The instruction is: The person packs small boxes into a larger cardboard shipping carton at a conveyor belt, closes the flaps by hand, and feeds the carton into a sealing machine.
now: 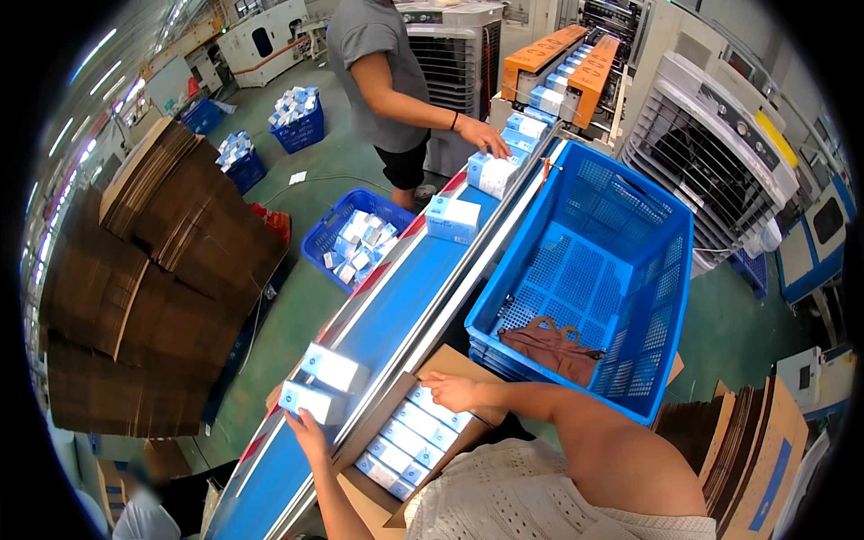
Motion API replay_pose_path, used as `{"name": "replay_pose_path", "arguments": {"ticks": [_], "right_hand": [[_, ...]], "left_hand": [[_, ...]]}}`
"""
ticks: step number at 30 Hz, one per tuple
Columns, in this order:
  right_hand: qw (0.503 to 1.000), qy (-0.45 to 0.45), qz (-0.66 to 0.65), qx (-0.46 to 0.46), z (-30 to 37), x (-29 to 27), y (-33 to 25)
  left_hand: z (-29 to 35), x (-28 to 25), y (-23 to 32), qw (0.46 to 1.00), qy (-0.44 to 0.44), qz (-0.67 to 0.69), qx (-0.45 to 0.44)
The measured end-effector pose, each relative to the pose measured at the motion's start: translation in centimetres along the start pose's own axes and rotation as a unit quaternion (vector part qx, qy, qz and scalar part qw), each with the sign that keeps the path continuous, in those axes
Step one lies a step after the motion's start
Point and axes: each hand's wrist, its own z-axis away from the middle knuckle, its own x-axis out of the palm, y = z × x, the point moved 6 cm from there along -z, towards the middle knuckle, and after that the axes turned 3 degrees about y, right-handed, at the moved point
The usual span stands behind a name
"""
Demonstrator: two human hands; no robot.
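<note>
On the blue conveyor belt [396, 292], my left hand [309, 436] grips the near end of a small white-and-blue box [310, 401]. Just beyond it, a similar box [335, 367] lies on the belt, close against the first. Beside the belt stands an open brown carton [378, 515] with several white-and-blue boxes [407, 441] packed in rows. My right hand [450, 392] reaches over the carton's far end, its fingers outstretched over the end of the packed row. Its fingertips touch the boxes or the carton flap; I cannot tell which.
A large blue crate [670, 310] holding brown cloth [551, 346] stands right of the belt. Farther up, a co-worker's hand [483, 137] touches boxes [491, 173] coming from an orange-sided machine [589, 83]. A blue basket of boxes [315, 243] and stacked flat cardboard [153, 297] stand left.
</note>
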Motion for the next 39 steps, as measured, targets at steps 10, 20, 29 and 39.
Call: {"name": "replay_pose_path", "arguments": {"ticks": [10,20,29,39], "right_hand": [[0.997,0.041,-0.015,0.059,-0.5,-0.3,-1.1],[0.996,0.058,-0.040,0.061,-0.3,-1.0,-1.0],[0.929,0.314,0.110,0.160,-5.8,-23.2,6.9],[0.778,0.070,-0.538,0.316,-10.4,-14.8,13.8]], "left_hand": [[1.4,-0.4,2.9,1.000,-0.002,-0.011,-0.012],[1.2,0.0,2.0,1.000,0.005,-0.011,0.018],[0.9,0.8,2.2,0.999,-0.012,-0.042,-0.014],[1.7,0.0,2.4,0.997,-0.032,-0.036,-0.065]]}}
